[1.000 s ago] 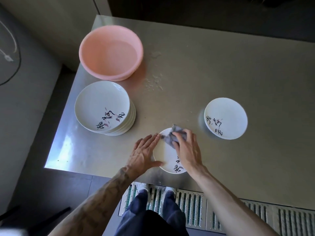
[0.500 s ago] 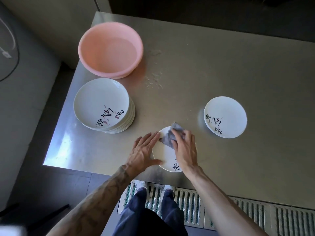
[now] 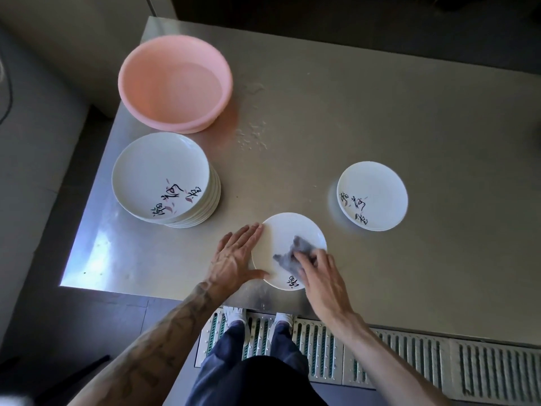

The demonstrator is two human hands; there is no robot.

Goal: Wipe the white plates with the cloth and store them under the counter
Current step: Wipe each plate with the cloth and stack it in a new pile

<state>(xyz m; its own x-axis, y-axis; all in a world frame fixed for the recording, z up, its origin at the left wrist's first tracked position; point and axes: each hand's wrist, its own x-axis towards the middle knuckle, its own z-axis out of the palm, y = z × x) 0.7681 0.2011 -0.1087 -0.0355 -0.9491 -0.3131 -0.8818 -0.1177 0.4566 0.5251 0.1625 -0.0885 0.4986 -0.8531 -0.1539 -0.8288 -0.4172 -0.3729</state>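
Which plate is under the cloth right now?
The plate nearest the counter edge: the right hand holds the grey cloth on it. The stack and the lone plate on the right are untouched.

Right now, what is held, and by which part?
The right hand grips the grey cloth by its right end, on the plate. The left hand holds nothing; it lies flat against the plate's left rim.
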